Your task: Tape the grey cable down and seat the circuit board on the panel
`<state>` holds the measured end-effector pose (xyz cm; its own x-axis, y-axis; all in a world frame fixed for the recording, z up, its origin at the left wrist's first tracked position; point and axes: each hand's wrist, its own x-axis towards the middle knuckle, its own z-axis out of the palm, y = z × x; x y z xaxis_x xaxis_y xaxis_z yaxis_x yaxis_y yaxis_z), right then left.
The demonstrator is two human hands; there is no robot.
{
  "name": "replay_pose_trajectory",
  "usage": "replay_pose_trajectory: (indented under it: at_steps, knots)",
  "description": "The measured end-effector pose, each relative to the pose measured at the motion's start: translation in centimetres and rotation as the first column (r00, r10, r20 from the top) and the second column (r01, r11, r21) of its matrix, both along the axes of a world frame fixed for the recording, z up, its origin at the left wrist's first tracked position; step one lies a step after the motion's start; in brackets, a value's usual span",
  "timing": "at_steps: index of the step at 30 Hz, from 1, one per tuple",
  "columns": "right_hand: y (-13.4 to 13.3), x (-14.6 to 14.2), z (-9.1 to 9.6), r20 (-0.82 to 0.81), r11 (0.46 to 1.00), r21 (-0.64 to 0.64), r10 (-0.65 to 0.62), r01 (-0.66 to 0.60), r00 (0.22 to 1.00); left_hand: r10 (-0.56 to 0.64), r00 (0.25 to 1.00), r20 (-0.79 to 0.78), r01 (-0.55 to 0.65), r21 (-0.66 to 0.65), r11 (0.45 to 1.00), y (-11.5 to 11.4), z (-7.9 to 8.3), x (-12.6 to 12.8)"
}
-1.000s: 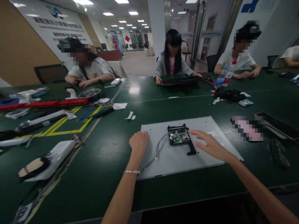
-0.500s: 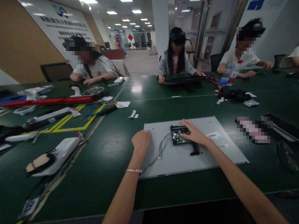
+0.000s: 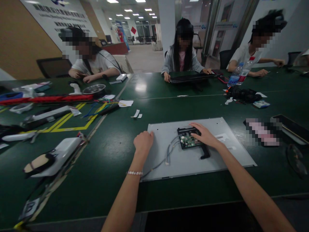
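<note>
A flat, pale grey metal panel point(image 3: 183, 167) lies on the green table in front of me. My left hand point(image 3: 144, 141) is closed at its left edge, thumb along the rim and the other fingers curled mostly out of sight. On the panel sits a black plastic frame point(image 3: 205, 152) carrying a green circuit board point(image 3: 188, 140). My right hand point(image 3: 205, 135) grips this frame from its right side, fingers over the top edge and thumb across the board. Thin grey cables point(image 3: 168, 154) run from the board's left side over the panel toward my left wrist.
Left of me lie a white device point(image 3: 65, 151), tools, wires and yellow tape point(image 3: 70, 129). A metal bowl point(image 3: 94, 89) stands behind them. To the right are a pink-and-black phone-like item point(image 3: 262, 132), glasses point(image 3: 296, 158) and bottles point(image 3: 243, 71). Several people sit across the table.
The black frame with the circuit board has shifted slightly right on the panel, together with my right hand. My left hand stays at the panel's left edge. The camera view has tilted down a little.
</note>
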<state>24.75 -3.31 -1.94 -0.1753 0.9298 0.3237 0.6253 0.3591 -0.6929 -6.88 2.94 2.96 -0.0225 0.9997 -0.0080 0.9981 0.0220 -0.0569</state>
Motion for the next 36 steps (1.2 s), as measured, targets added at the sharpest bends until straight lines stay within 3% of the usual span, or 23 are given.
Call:
replay_pose_trajectory:
  at_steps: [7,11,18,21,27,31,36]
  knots:
    - [0.3,0.9,-0.9,-0.080,0.982,0.060,-0.175,0.180,0.981,-0.042,0.999,-0.004,0.041,-0.025,0.999,0.2,0.1,-0.7]
    - [0.4,0.8,-1.1,-0.123,0.978,0.060,-0.190,0.198,0.974,0.016,1.000,0.008,-0.016,-0.004,1.000,0.7,0.7,-1.3]
    - [0.5,0.9,-1.3,-0.140,0.983,0.063,-0.162,0.172,0.977,0.068,0.996,0.061,-0.081,0.224,0.971,3.5,1.6,-3.0]
    - [0.6,1.0,-1.4,-0.123,0.985,0.065,-0.152,0.160,0.981,0.009,0.999,0.037,-0.019,0.292,0.956,5.8,1.7,-3.9]
    - [0.8,0.9,-1.3,-0.098,0.988,0.076,-0.130,0.138,0.987,-0.242,0.968,-0.064,0.249,0.142,0.958,11.0,1.3,-6.0]
    - [0.9,0.9,-1.1,-0.084,0.989,0.075,-0.119,0.125,0.989,-0.270,0.959,-0.090,0.275,0.044,0.960,13.4,0.8,-6.2]
    - [1.1,0.8,-1.2,-0.070,0.990,0.075,-0.118,0.123,0.991,-0.262,0.960,-0.101,0.267,0.036,0.963,15.0,0.1,-5.3]
